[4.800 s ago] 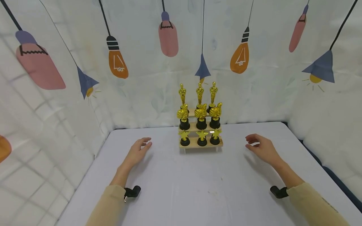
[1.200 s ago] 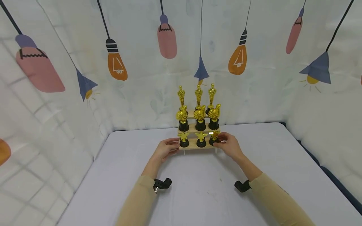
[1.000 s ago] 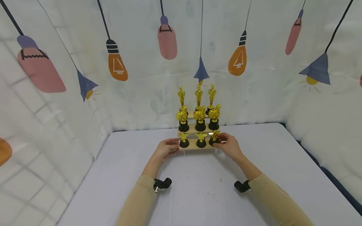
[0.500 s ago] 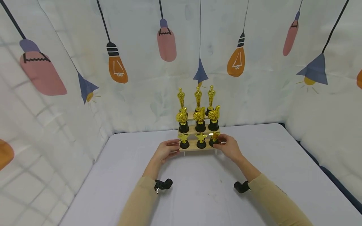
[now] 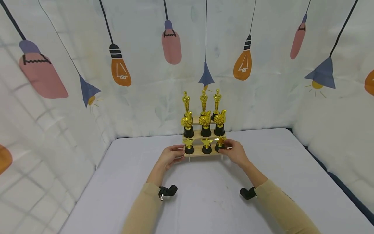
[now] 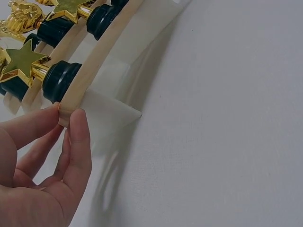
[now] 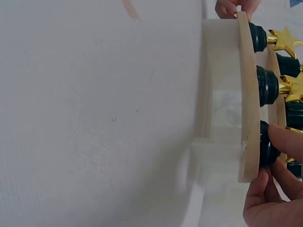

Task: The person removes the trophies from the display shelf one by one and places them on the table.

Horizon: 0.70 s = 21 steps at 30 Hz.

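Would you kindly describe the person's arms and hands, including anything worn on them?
The left sleeve and right sleeve are beige, the right one bearing a faint dark mark. The left wrist device and right wrist device are black with stubby rounded ends; the left one shows a small silvery piece. The left hand and right hand are gloveless.

A black-based gold star trophy (image 5: 218, 147) stands upright, front right, on the tiered wooden rack (image 5: 198, 150).

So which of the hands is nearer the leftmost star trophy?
Left. The left hand grips the front shelf's end beside that trophy; the right hand, at the opposite end, pinches the rightmost star trophy by its base.
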Tool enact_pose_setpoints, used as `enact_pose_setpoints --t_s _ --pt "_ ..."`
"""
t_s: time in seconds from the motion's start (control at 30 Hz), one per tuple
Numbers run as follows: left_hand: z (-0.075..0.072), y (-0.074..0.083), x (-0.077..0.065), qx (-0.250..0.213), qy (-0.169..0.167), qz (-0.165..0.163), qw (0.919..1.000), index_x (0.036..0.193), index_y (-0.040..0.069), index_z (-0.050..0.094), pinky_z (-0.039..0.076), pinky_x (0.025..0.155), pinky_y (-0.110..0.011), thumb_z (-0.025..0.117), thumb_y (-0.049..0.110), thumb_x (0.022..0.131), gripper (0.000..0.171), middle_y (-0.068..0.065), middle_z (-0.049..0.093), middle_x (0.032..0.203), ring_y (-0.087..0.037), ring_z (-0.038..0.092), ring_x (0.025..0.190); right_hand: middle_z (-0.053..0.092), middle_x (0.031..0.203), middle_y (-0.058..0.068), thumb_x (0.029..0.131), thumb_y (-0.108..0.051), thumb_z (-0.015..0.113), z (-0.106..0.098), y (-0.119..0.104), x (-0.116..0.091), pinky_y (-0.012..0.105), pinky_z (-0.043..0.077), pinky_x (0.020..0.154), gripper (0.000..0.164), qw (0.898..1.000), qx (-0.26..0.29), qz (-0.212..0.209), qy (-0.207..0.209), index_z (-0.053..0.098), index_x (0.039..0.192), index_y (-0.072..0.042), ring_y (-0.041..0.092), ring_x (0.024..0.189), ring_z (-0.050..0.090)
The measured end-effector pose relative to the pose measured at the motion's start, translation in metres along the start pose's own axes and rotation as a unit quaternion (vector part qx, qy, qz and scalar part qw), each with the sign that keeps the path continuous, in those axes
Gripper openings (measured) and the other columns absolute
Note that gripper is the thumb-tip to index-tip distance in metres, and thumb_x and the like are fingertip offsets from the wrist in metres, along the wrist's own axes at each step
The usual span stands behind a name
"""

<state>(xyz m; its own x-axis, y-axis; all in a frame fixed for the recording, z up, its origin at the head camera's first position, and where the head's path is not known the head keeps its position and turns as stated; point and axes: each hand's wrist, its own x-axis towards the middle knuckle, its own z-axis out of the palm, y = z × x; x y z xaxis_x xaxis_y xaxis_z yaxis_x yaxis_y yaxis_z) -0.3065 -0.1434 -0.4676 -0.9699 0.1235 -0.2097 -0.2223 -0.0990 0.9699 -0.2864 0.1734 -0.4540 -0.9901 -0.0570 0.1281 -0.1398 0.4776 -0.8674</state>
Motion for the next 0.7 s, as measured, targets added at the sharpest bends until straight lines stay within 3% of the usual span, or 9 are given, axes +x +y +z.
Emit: enact_pose_setpoints --t_s 0.7 --pt "-0.0005 0.0009 -0.0035 -0.002 -0.003 0.003 1.0000 0.135 -0.005 0.062 0.059 0.090 -0.041 0.068 -0.006 0.095 0.041 -0.022 0.062 0.127 -0.022 0.070 0.093 0.063 0.125 0.021 0.091 -0.016 0.079 -0.0046 -0.0041 -0.0038 0.046 0.055 0.092 0.051 0.999 0.008 0.020 -0.028 0.059 0.133 0.007 0.035 0.112 0.061"
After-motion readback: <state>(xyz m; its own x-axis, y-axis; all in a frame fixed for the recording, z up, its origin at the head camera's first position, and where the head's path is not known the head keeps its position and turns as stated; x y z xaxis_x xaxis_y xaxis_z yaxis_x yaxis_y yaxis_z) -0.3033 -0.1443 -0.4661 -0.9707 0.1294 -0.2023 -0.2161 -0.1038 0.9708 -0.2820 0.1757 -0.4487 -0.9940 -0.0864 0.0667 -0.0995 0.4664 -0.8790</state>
